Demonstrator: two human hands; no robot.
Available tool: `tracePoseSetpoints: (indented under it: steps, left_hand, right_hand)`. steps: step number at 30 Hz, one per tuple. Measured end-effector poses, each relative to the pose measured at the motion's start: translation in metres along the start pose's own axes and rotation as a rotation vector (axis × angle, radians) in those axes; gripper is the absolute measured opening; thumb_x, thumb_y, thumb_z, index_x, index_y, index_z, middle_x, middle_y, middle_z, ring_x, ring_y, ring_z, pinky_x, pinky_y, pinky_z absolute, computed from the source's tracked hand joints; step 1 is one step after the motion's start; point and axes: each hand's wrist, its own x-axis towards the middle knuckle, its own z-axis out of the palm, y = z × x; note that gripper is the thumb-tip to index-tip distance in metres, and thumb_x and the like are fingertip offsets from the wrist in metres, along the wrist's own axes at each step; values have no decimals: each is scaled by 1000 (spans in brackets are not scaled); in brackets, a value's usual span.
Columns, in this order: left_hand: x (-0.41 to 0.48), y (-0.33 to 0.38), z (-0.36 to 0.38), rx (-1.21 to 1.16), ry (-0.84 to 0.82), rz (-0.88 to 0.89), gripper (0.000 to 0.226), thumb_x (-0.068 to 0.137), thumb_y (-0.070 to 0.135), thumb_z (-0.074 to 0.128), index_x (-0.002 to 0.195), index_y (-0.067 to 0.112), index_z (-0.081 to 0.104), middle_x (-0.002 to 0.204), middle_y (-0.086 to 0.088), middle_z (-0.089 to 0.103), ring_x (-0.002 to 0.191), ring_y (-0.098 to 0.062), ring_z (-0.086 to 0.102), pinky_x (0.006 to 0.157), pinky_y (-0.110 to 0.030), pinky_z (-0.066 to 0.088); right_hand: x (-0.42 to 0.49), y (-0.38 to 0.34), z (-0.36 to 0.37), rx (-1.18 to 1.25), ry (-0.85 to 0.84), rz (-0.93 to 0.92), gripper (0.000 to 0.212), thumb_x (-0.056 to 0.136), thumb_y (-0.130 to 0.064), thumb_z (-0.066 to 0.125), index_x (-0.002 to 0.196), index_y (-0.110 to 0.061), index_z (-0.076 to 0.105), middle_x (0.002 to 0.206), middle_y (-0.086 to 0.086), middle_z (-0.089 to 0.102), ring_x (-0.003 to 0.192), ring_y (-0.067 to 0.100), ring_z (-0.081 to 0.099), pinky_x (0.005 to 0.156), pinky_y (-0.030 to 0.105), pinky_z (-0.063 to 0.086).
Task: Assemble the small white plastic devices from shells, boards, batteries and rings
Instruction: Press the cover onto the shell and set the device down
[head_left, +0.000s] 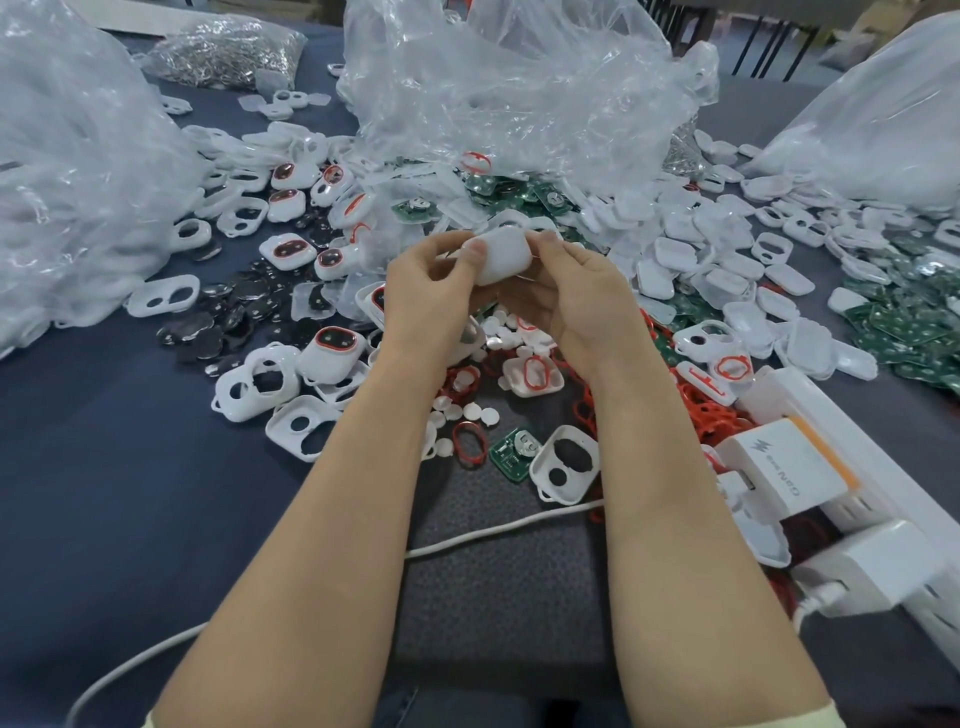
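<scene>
Both hands meet in mid-air above the worktop (104, 467), and the white device (501, 260) sits between them. The left hand (426, 296) pinches its left end, thumb pressed flat on the smooth face. The right hand (576, 306) pinches the opposite end with curled fingers. The device's long axis runs across, from one hand to the other, and its plain closed side faces the camera. Whether the seam is fully shut cannot be told, since the fingers cover the edges.

This looks like the closing squeeze that snaps the two shell halves together. It turns on the hands pressing inward along that long axis from both ends, each about equally near.

All other parts lie below or around the white device:
- Straight below it, toward the person, are loose white discs (467, 410), a red ring (470, 444), one green board (511, 453) and an open shell (563, 470) with two cut-outs.
- Below and to its left lies a finished unit (332, 345) with a red-rimmed window, among other shells.
- To its right spreads a heap of plain white covers (727, 280).
- Beyond it rises a crumpled clear bag (519, 78).

If the device is done, the left hand is the nearer one to the finished units.
</scene>
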Motion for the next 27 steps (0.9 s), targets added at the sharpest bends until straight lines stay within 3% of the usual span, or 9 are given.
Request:
tracePoseSetpoints:
  steps: [3, 7, 9, 13, 16, 19, 22, 27]
  left_hand:
    - [-1, 0, -1, -43, 27, -29, 8, 95, 22, 61, 100, 16, 63, 80, 1, 67, 40, -4, 56, 37, -19, 40]
    - [0, 0, 1, -95, 31, -78, 8, 98, 17, 55, 92, 17, 61, 87, -3, 69, 57, -9, 68, 46, -24, 47]
    - [2, 0, 3, -106, 41, -104, 17, 100, 15, 49, 89, 19, 60, 89, -5, 69, 58, -9, 69, 48, -25, 47]
    - [1, 1, 4, -87, 34, -90, 20, 100, 16, 50, 85, 22, 62, 70, 6, 71, 60, -12, 70, 50, -27, 45]
    - [0, 1, 4, -66, 19, -65, 17, 98, 18, 53, 85, 24, 61, 59, 12, 69, 58, -8, 69, 53, -27, 46]
    - [-1, 1, 6, -84, 6, -48, 14, 97, 17, 54, 86, 21, 61, 61, 10, 69, 61, -7, 70, 58, -24, 54]
    - [-2, 2, 6, -79, 0, -33, 15, 97, 13, 54, 86, 20, 62, 59, 11, 68, 62, -8, 70, 52, -21, 54]
    - [-3, 3, 5, -20, 6, -10, 8, 96, 20, 57, 91, 24, 62, 80, 1, 71, 71, -16, 69, 48, -24, 44]
  right_hand:
    - [-2, 0, 0, -35, -30, -26, 25, 101, -21, 46, 97, -8, 67, 88, 11, 72, 78, 17, 71, 74, 26, 58]
    - [0, 5, 1, -182, -12, -123, 15, 97, -13, 53, 102, -12, 68, 99, 15, 71, 90, 23, 69, 85, 35, 57]
    - [2, 6, 1, -198, 28, -122, 17, 98, -11, 51, 99, -17, 67, 95, 9, 71, 86, 19, 68, 84, 34, 58]
    - [5, 8, 1, -216, 65, -112, 20, 99, -11, 49, 108, -13, 66, 95, 7, 69, 80, 14, 66, 81, 34, 57]
    - [5, 8, 1, -210, 92, -96, 21, 98, -10, 49, 112, -11, 65, 104, 13, 69, 86, 20, 68, 85, 40, 57]
    - [6, 6, 1, -206, 112, -67, 21, 98, -10, 48, 111, -10, 65, 107, 15, 69, 95, 28, 68, 87, 45, 56]
    - [5, 5, 0, -204, 118, -61, 24, 98, -9, 49, 116, -7, 64, 109, 15, 68, 95, 27, 68, 88, 45, 56]
    - [1, 5, 0, -213, 81, -105, 26, 98, -7, 50, 121, -8, 62, 106, 15, 69, 90, 21, 67, 82, 33, 58]
